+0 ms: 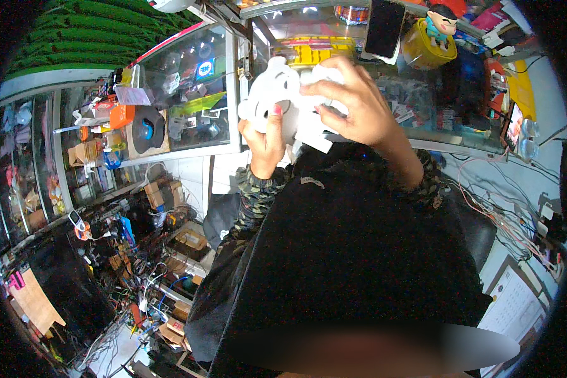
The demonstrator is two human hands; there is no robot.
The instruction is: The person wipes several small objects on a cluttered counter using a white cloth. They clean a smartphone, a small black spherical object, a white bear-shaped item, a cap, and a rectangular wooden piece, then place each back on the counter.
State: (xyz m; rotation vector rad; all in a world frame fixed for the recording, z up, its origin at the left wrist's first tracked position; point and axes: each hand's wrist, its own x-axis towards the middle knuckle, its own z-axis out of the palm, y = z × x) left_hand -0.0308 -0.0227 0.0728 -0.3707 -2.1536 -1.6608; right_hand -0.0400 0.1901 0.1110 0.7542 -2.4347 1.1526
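A white bear-shaped figure [269,85] with rounded ears and dark face markings is held up in front of me, lying sideways with its head to the left. My left hand [264,143] is closed around the head, the thumb with a red nail pressing on its front. On the body side, my right hand [359,107] curls its fingers over the white surface, gripping it. A small flat white piece [314,140] sticks out below the right fingers; I cannot tell whether it belongs to the figure. Glare washes out the body's details.
Beyond my hands stands a glass display case [447,129]. On it are a dark-screened phone [384,28] and a yellow container [425,47] topped by a cartoon figurine [441,26]. Left are an orange box [121,116] and a black round object [148,129]. Loose cables [498,201] hang at right.
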